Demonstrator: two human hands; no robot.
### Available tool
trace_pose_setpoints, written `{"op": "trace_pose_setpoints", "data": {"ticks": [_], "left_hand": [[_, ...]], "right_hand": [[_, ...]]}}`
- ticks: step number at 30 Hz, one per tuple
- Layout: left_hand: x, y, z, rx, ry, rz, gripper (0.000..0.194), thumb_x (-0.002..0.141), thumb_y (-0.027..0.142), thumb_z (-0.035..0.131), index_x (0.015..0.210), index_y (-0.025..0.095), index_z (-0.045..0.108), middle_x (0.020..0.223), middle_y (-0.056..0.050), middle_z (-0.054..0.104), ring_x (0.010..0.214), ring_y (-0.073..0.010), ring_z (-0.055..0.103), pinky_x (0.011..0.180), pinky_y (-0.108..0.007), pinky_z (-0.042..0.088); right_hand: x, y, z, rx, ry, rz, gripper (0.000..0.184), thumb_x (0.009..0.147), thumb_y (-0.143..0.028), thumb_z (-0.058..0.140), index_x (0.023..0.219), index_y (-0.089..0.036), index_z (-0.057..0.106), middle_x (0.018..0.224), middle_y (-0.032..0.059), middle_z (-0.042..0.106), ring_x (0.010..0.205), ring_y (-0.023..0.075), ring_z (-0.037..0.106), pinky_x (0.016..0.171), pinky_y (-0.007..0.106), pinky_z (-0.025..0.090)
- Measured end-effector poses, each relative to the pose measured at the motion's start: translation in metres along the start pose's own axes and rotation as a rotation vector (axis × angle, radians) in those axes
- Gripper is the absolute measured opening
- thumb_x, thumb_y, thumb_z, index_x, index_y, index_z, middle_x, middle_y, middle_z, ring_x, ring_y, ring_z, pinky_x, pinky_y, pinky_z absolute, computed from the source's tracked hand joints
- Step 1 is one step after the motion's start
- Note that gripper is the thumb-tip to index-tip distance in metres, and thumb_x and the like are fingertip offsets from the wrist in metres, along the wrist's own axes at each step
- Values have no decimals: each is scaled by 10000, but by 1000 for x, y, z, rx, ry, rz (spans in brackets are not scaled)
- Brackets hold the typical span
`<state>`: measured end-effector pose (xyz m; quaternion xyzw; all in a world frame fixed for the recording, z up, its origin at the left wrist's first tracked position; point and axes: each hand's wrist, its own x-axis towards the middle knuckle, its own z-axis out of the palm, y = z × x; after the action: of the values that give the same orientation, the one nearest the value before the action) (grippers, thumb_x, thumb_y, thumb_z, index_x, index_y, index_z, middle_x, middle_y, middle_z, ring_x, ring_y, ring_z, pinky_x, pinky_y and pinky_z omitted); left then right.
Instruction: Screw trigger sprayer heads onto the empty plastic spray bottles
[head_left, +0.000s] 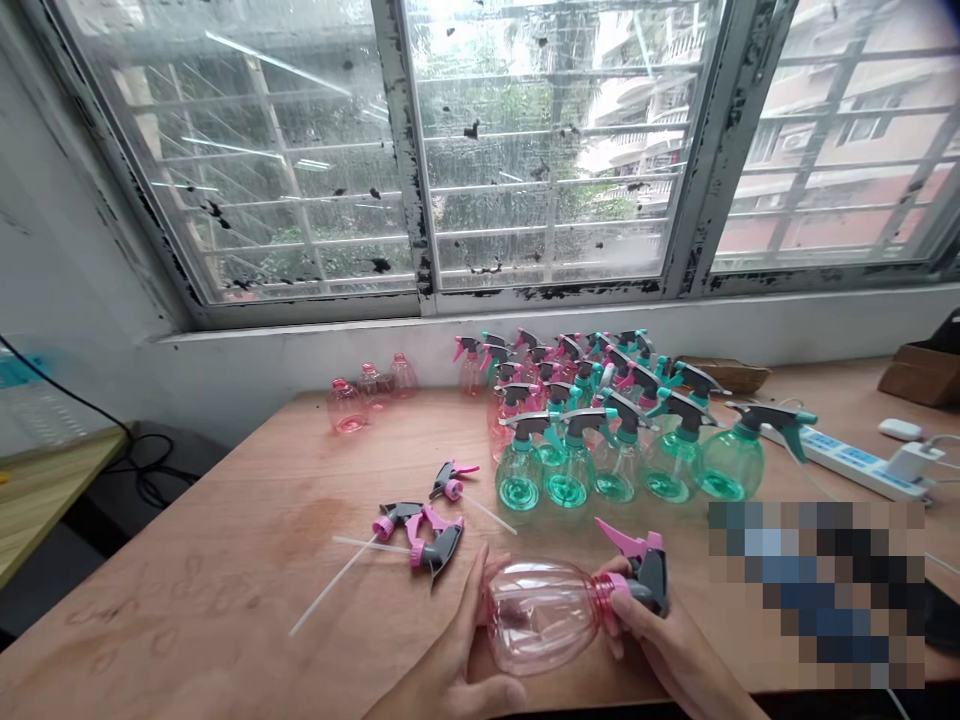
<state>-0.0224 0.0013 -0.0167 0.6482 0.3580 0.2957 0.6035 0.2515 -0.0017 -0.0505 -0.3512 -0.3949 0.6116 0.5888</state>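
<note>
Both hands are on a clear pink plastic spray bottle [540, 615], held on its side low in the middle of the frame, over the near part of the wooden worktop [187, 600]. The left hand [450, 655] has a wide grip, cupped around the bottle's belly. The right hand [664, 630] has a narrower grip up at the neck, with its fingers around the pink collar just below the grey-and-pink trigger head [649, 580]. That head sits on the bottle at the right end, with its pink trigger sticking up.

Just left of the hands, three loose pink-and-grey trigger heads [442, 545] lie on the worktop, with long white dip tubes [330, 590] trailing off them. Upper centre, there's a tight crowd of upright spray bottles with their heads on. The front row is clear green bottles [570, 470] with teal-and-grey heads, and more pink and green ones are packed behind them, right up against the wall under the window [555, 150]. Left of that crowd stand three pink bottles with no heads [347, 408]. Over on the right are a white power strip [847, 460] and a cardboard box [922, 370], and a pixelated patch [817, 590] covers the lower right.
</note>
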Motion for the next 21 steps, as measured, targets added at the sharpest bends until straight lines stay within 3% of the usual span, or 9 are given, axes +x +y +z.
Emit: {"op": "trace_pose_setpoints", "data": {"ticks": [5, 12, 18, 21], "left_hand": [[2, -3, -1, -88, -11, -20, 1060, 834, 519, 762, 1619, 337, 72, 1735, -46, 110, 1577, -325, 158, 1275, -441, 166], [10, -11, -4, -52, -59, 93, 1097, 832, 503, 774, 1596, 428, -10, 1718, -81, 141, 1427, -337, 449, 1194, -490, 323], [11, -22, -5, -88, -57, 86, 1335, 689, 422, 916, 1603, 366, -55, 1724, -119, 85, 1465, -376, 394, 1210, -502, 306], [9, -16, -5, -71, -66, 16, 1235, 738, 432, 878, 1611, 370, 7, 1732, -83, 78, 1506, -363, 337, 1237, -495, 268]], "right_hand": [[0, -1, 2, 9, 20, -1, 367, 791, -487, 842, 935, -198, 667, 589, -13, 671, 511, 151, 557, 516, 280, 444], [1, 0, 2, 27, 19, -6, 363, 807, -479, 833, 969, -204, 661, 594, -15, 686, 504, 147, 568, 511, 275, 449], [2, 3, 0, 0, 13, -28, 364, 829, -453, 823, 996, -191, 634, 586, -26, 666, 499, 129, 563, 519, 253, 447], [2, 3, 0, -19, 15, -36, 373, 826, -452, 825, 996, -188, 624, 591, -27, 666, 496, 127, 568, 524, 251, 451]]}}
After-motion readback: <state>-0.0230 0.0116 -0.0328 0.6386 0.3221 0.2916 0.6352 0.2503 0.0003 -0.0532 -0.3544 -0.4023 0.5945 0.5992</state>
